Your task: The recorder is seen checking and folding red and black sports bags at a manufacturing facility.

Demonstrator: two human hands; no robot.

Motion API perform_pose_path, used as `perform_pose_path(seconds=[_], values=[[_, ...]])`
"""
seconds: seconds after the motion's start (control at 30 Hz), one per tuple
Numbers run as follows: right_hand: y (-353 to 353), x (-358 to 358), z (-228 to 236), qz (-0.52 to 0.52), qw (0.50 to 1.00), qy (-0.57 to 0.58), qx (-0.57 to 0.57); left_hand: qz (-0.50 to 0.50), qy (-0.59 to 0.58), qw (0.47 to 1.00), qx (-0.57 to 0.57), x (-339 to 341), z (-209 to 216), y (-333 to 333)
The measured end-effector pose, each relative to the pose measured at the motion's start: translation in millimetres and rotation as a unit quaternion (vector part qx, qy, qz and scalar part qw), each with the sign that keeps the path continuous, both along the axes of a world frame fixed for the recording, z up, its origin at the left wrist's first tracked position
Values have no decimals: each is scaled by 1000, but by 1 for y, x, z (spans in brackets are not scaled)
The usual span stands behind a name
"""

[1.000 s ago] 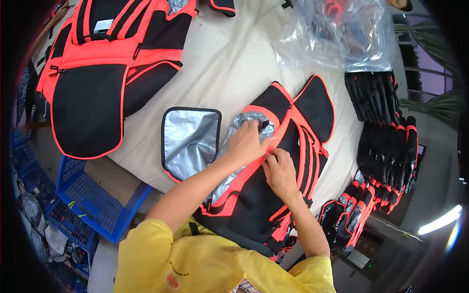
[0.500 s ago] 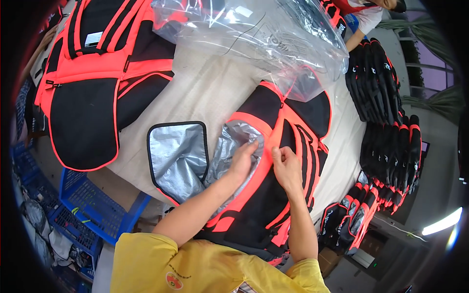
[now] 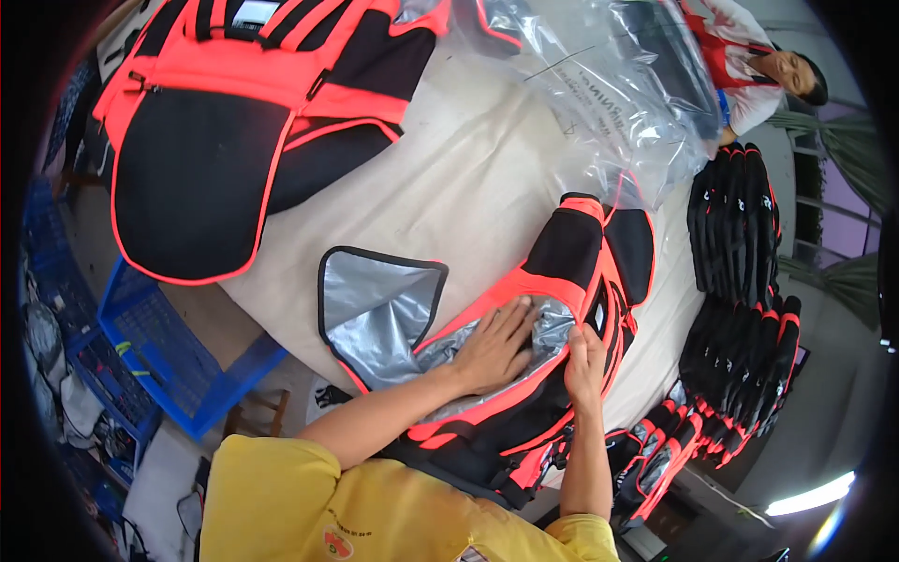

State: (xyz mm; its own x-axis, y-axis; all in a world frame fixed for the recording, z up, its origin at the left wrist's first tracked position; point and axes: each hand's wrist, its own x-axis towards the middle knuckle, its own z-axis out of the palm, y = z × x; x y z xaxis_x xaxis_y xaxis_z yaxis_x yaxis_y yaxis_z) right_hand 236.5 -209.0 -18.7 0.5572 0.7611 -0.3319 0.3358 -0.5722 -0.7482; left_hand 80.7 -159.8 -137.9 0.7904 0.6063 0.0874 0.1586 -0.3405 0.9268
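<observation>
nearest, the person's yellow sleeves lead up to an orange-and-black insulated bag with a silver foil lining [image 3: 534,375] lying on the beige cloth-covered desk [image 3: 468,187]. the left hand [image 3: 492,347] lies flat with its grip released, fingers spread on the crinkled foil inside the bag's opening. the right hand [image 3: 585,361] is clenched on the bag's orange rim just to the right, pinching the edge. the bag's long axis runs from near-left to far-right, and both hands sit about mid-length, the left one deeper in the lining. its silver-lined flap [image 3: 375,304] lies open to the left. farther off are a large orange-and-black backpack [image 3: 215,140], a clear plastic bag [image 3: 609,84], and rows of black gloves [image 3: 740,281] at right.
</observation>
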Motion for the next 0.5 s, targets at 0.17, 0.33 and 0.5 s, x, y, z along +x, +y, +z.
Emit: perform_pose_path(seconds=[0.17,0.33,0.5], values=[[-2,-11,1,-40,999,5,36,-38,38,985,163,-3,-38,-31],[-10,-10,0,-44,998,-8,37,-69,22,982,175,-18,-47,-33],[-11,-3,-5,-49,998,-39,24,-74,28,995,58,-15,-47,-14]])
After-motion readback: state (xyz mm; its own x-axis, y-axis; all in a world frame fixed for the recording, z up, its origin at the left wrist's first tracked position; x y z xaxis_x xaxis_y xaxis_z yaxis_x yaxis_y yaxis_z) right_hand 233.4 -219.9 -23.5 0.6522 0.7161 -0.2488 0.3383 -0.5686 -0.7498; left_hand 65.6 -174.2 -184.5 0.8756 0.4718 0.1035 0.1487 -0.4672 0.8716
